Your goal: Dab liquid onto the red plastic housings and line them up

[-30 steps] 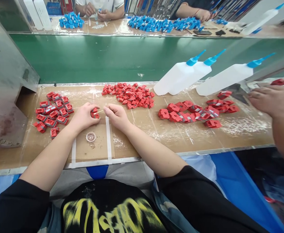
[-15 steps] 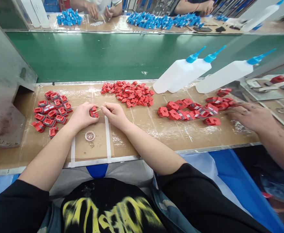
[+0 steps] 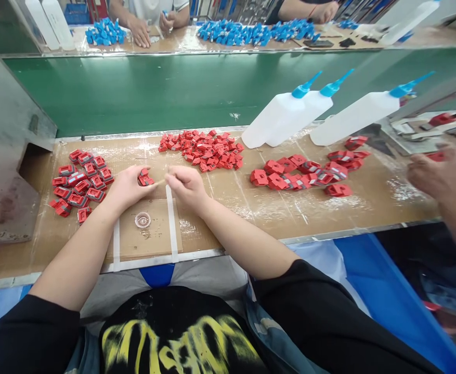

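Observation:
My left hand [image 3: 128,188] is closed around a small red plastic part [image 3: 145,177], above the worktable. Just to the right, my right hand [image 3: 186,184] pinches a thin, pale stick [image 3: 160,182] whose end points toward the red part. Whether the stick touches the part, I cannot tell. Below my hands a small clear round dish [image 3: 142,220] sits on a cardboard sheet [image 3: 128,244] edged with white tape. Left of my left hand lies a group of red and grey parts [image 3: 81,184]. Beyond my right hand is a heap of smaller red pieces [image 3: 208,149].
More red and grey parts [image 3: 290,174] lie to the right, near a co-worker's hand [image 3: 438,171]. White bottles with blue nozzles [image 3: 278,119] lean at the back. A metal housing [image 3: 5,156] stands at the left. Across the green divider [image 3: 134,88], people work by blue parts [image 3: 231,32].
The red part has tilted in my left hand and the stick has drawn slightly away from it. The co-worker's hand at right has moved away from the red parts, further right.

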`<state>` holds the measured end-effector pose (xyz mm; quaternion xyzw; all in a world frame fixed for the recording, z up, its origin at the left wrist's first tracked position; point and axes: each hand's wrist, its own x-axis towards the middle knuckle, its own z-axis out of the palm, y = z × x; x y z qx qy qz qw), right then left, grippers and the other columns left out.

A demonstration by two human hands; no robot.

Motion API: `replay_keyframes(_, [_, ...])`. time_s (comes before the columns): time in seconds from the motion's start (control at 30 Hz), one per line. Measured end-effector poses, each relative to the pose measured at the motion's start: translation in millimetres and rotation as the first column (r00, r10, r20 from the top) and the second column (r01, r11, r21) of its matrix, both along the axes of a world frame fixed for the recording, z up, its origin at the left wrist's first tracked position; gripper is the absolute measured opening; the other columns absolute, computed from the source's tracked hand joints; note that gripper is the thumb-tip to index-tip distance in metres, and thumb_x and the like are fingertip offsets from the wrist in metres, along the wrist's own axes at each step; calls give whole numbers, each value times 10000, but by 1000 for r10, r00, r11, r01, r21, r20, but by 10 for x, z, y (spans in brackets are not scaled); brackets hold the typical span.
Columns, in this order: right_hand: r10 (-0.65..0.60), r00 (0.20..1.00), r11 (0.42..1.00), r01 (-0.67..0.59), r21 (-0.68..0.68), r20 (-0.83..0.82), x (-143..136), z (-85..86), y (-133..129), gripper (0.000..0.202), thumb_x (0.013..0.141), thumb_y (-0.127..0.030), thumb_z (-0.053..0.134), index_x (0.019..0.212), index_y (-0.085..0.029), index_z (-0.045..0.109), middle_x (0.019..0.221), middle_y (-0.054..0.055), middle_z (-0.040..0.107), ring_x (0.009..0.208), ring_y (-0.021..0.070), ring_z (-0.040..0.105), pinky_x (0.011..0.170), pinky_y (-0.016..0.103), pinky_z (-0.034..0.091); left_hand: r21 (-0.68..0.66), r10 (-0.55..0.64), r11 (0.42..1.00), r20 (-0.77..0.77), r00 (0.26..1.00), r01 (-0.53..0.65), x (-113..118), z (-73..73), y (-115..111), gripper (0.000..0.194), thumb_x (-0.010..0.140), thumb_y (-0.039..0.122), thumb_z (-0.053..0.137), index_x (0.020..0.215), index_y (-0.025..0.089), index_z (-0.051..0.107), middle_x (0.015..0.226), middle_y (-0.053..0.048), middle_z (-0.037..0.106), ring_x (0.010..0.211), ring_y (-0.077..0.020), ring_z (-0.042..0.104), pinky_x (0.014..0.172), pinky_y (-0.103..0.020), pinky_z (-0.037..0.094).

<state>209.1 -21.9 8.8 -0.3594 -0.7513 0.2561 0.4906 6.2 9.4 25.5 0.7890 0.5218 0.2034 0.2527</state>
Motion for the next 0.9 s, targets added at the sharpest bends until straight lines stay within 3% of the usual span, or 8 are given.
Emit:
replay_keyframes(0.1, [295, 921, 946, -318, 55, 256, -88, 60, -185, 435, 1040, -350, 461, 639, -221, 352, 601, -36, 396, 570, 111, 358, 598, 283, 284, 32, 100, 994, 17, 995, -100, -53, -6, 42, 637, 824, 473, 784, 1361, 204, 573, 1140, -79, 724, 992, -264, 691, 903, -365, 506])
replay_keyframes(0.2, [299, 787, 921, -386, 51, 540, -194, 76, -306, 430, 1051, -343, 480, 646, -200, 469, 636, -17, 532, 590, 119, 418, 588, 301, 243, 38, 201, 979, 37, 979, -202, -84, -12, 86, 609, 786, 544, 826, 1224, 209, 568, 999, -40, 701, 856, -228, 666, 781, -332, 477])
replay_keyframes(0.3, [174, 754, 962, -268, 56, 633, -168, 116, -230, 452, 1087, -476, 495, 769, -188, 636, 780, 18, 667, 708, 143, 558, 609, 292, 287, 44, 203, 977, 78, 976, -207, -95, -9, 105, 518, 785, 576, 829, 1088, 219, 608, 890, -13, 699, 816, -215, 658, 750, -318, 453])
replay_keyframes(0.4, [-133, 786, 991, 105, 82, 604, 20, 203, 99, 359, 1094, -459, 515, 994, -190, 731, 984, 56, 704, 880, 170, 631, 715, 273, 384, 59, 183, 980, 119, 976, -191, -99, -3, 92, 490, 799, 592, 821, 1077, 225, 653, 882, -15, 724, 816, -215, 670, 748, -316, 454])
replay_keyframes(0.47, [-299, 711, 950, 287, 126, 636, 165, 257, 422, 254, 1077, -355, 560, 1128, -184, 741, 1140, 100, 681, 997, 208, 627, 785, 290, 417, 59, 175, 981, 131, 976, -183, -99, -3, 72, 486, 805, 595, 821, 1103, 238, 679, 899, -14, 742, 808, -212, 679, 737, -314, 454])
replay_keyframes(0.7, [-209, 423, 977, 60, 203, 882, 295, 220, 1285, 228, 996, -188, 622, 1182, -143, 745, 1311, 187, 630, 1113, 298, 559, 912, 391, 445, 68, 132, 988, 119, 984, -141, -99, -27, 19, 467, 843, 595, 790, 1147, 253, 696, 881, -15, 760, 803, -220, 698, 711, -305, 441])
replay_keyframes(0.8, [-154, 422, 983, -26, 181, 893, 289, 172, 1299, 157, 989, -185, 649, 1084, -113, 752, 1282, 201, 661, 1140, 298, 578, 971, 411, 457, 92, 136, 985, 104, 985, -146, -111, -24, 1, 506, 854, 637, 758, 1178, 253, 699, 903, -35, 764, 812, -237, 700, 697, -310, 432])
replay_keyframes(0.9, [-82, 581, 994, -12, 110, 810, 318, 104, 1101, 122, 983, -188, 676, 1056, -113, 740, 1189, 177, 714, 1121, 267, 625, 1003, 406, 479, 91, 126, 986, 135, 983, -139, -120, -27, -15, 553, 851, 673, 744, 1213, 258, 698, 902, -40, 762, 810, -244, 698, 694, -318, 434])
